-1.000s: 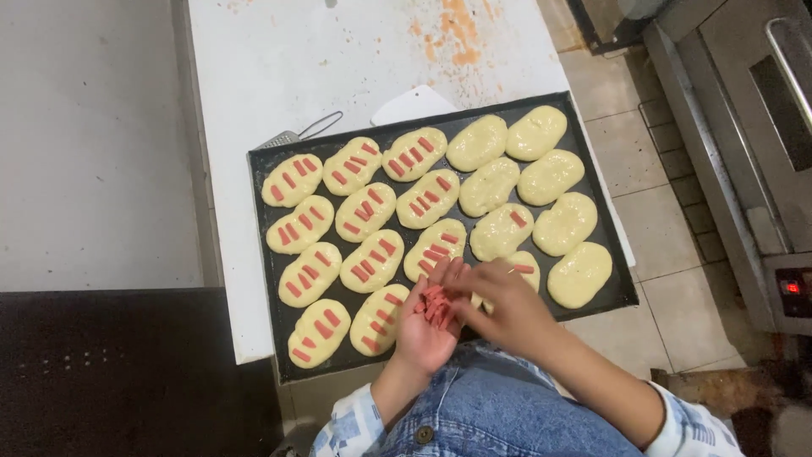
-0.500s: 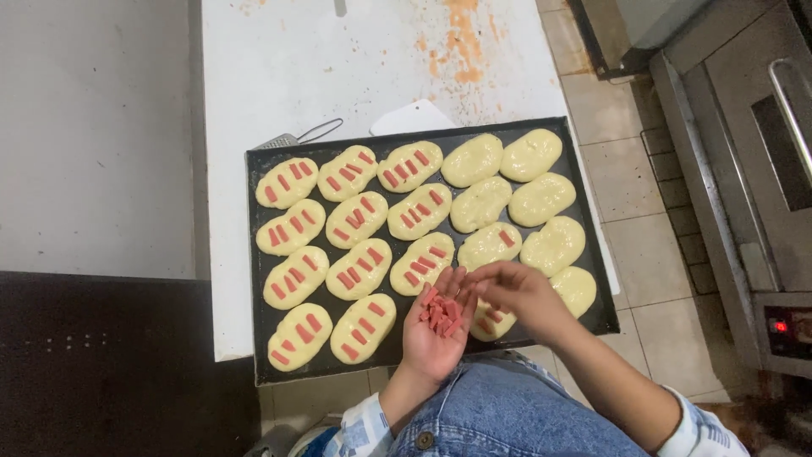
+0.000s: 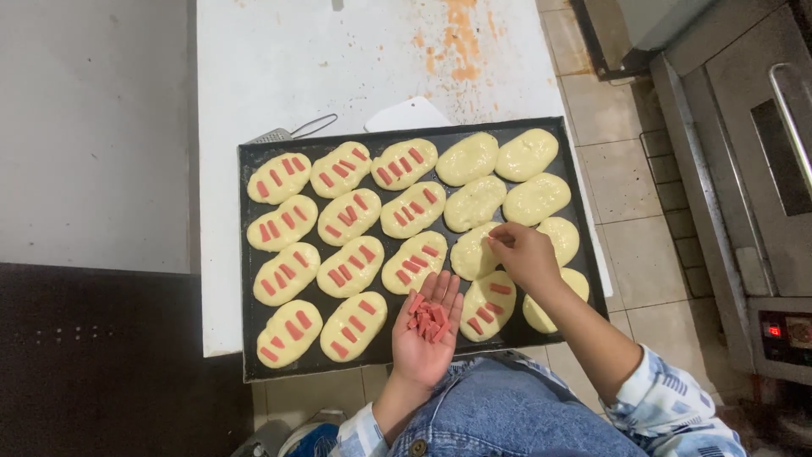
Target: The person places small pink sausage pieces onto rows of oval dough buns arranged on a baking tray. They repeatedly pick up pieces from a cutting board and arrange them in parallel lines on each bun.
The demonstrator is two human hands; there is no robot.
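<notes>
Sausage strips (image 3: 427, 320) lie loose in the open left hand (image 3: 427, 338) over the tray (image 3: 254, 279); a tilt could spill them (right fingers (image 3: 501, 239) pinch one onto dough (image 3: 474, 252)).

We found the dough ovals (image 3: 348, 217) in rows on the tray (image 3: 249, 338), the tray on the table (image 3: 279, 68), an oven (image 3: 744, 169) to its right.
</notes>
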